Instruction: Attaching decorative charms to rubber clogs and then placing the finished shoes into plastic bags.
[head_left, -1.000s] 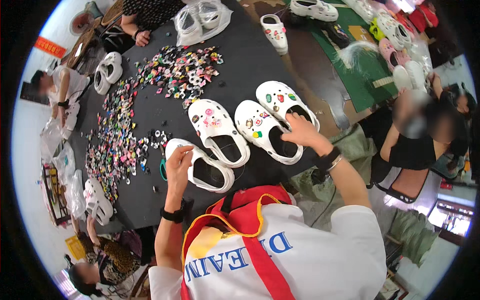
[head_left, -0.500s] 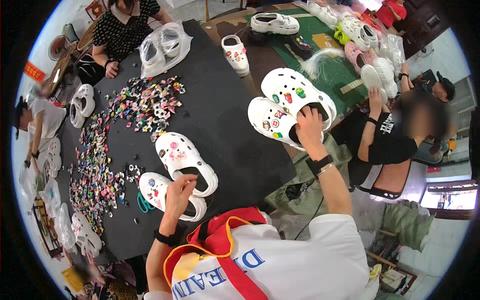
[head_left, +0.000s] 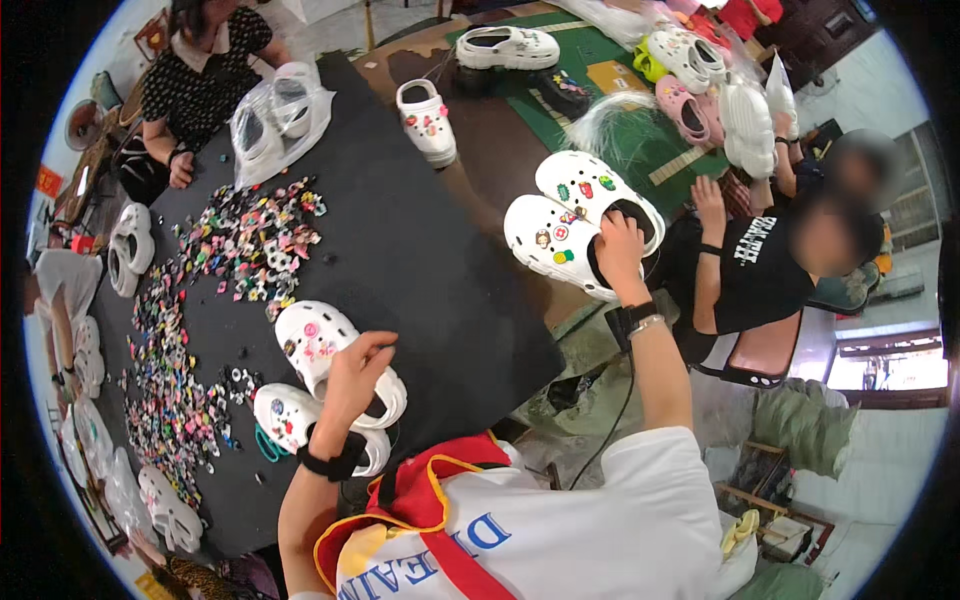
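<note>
White clogs [head_left: 545,245] with charms [head_left: 562,233] already on, right hand [head_left: 621,248] gripping them by the table [head_left: 460,290] edge; left hand [head_left: 357,382] over another decorated pair [head_left: 312,335], can't tell its grip, plenty of loose charms [head_left: 255,235] left

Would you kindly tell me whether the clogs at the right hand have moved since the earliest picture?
Yes, rightward: the white clogs at the right hand were mostly over the black table, and now appear beyond its right edge.
</note>
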